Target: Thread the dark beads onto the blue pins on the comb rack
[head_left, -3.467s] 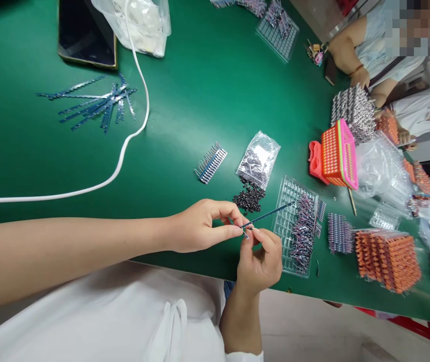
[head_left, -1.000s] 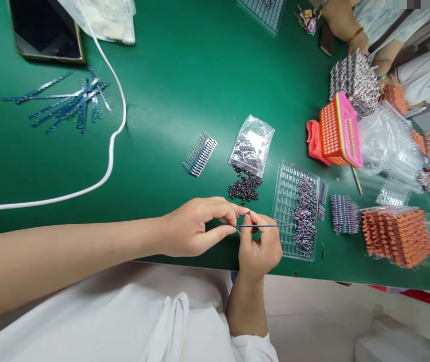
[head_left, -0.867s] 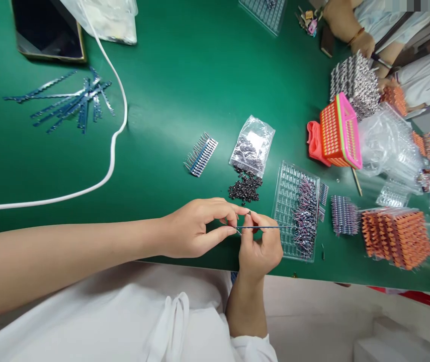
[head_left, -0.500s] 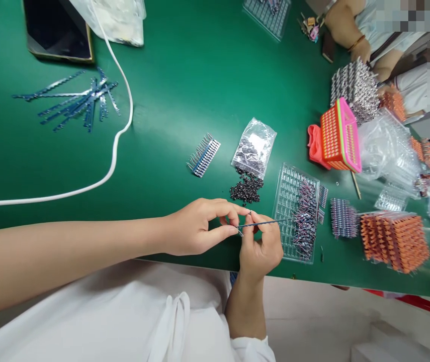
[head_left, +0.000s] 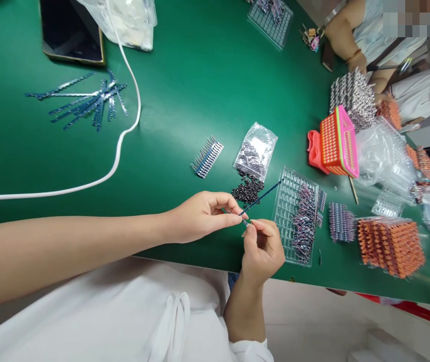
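My left hand [head_left: 210,216] is closed in a pinch on a thin dark blue strip [head_left: 262,197], which slants up and to the right toward the clear tray. Close against it, my right hand [head_left: 263,249] pinches the end of a thin piece that runs between the two hands; it is too small to make out fully. Just beyond the fingers lies a heap of small dark beads [head_left: 247,192], spilling from a clear plastic bag [head_left: 256,151]. To the right of the hands sits the clear compartment tray [head_left: 285,211], its right side piled with thin purple-and-blue wired parts [head_left: 305,221].
A strip with a row of wire pins [head_left: 207,157] lies left of the bag. Farther left are loose blue strips [head_left: 97,103], a white cable [head_left: 118,146] and a dark tablet [head_left: 72,32]. Rightward stand a pink-rimmed basket [head_left: 333,143] and orange stacked parts [head_left: 390,246]. Another person's arm [head_left: 345,32] is beyond.
The blue strip has swung from nearly level to slanting up and right. My fingertips have shifted slightly around it. The whole view has moved a little.
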{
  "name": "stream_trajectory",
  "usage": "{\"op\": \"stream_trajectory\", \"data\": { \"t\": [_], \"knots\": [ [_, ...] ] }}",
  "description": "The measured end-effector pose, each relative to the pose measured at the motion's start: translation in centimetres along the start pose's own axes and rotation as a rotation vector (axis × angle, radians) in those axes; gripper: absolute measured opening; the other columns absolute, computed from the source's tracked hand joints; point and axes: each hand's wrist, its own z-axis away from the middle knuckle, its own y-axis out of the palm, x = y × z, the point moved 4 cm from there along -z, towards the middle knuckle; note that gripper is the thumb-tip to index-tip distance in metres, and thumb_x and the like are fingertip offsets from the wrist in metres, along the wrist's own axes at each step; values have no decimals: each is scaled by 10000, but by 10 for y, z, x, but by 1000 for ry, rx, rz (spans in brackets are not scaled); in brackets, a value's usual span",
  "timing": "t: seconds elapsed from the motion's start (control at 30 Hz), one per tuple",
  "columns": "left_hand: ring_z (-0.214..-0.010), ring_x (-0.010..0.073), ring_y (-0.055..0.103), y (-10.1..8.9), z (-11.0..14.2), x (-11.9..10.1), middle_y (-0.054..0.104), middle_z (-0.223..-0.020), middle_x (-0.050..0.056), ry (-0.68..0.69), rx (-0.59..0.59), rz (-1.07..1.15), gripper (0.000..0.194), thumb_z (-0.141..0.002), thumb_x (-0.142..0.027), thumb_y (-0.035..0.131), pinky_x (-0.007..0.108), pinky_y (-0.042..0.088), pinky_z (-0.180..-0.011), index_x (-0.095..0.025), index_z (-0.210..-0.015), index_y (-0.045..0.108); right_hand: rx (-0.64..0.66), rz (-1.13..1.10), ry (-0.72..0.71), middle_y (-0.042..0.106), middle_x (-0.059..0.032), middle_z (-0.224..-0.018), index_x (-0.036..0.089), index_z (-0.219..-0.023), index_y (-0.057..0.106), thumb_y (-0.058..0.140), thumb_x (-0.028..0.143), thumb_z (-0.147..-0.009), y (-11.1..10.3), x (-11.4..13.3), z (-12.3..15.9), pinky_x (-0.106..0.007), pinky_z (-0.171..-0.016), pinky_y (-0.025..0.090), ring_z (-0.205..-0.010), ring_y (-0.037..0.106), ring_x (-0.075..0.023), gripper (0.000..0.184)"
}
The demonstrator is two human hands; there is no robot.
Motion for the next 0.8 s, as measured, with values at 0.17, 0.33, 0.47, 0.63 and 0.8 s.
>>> {"op": "stream_trajectory", "data": {
  "t": [0.17, 0.33, 0.47, 0.63, 0.8],
  "knots": [
    [-875, 190, 688, -1, 0, 0, 736, -908, 60, -22, -36, -53, 163, -844, -316, 674, 356, 547, -835, -154, -856, 659, 33, -90, 81, 563, 6, -742, 192, -834, 614, 642, 206, -869, 0, -2, 0, -240, -492, 450, -611, 574, -119, 47],
    [-835, 170, 675, -2, 0, -2, 722, -862, 37, 3, -49, -57, 141, -849, -304, 663, 324, 547, -792, -164, -844, 661, 44, -68, 83, 553, 6, -722, 186, -836, 607, 625, 226, -878, 0, -2, -1, -247, -491, 456, -603, 577, -123, 61],
    [-797, 165, 666, -3, 1, -2, 712, -828, 32, 22, -53, -82, 151, -851, -314, 661, 298, 542, -730, -165, -830, 664, 60, -66, 83, 562, 4, -719, 186, -843, 616, 625, 229, -879, 0, -1, -1, -255, -496, 465, -602, 580, -126, 57],
    [-782, 168, 658, -2, 1, -3, 714, -826, 42, 4, -56, -114, 162, -849, -312, 652, 294, 528, -706, -152, -832, 676, 67, -86, 75, 566, 4, -726, 188, -852, 630, 633, 224, -878, 1, -1, 0, -251, -498, 462, -599, 575, -122, 45],
    [-750, 156, 645, -2, 1, -6, 711, -805, 35, 12, -61, -119, 158, -842, -307, 653, 281, 517, -678, -152, -822, 680, 50, -127, 71, 566, 10, -721, 193, -840, 648, 645, 199, -870, 2, -1, 0, -242, -487, 447, -586, 561, -115, 30]
  ]
}}
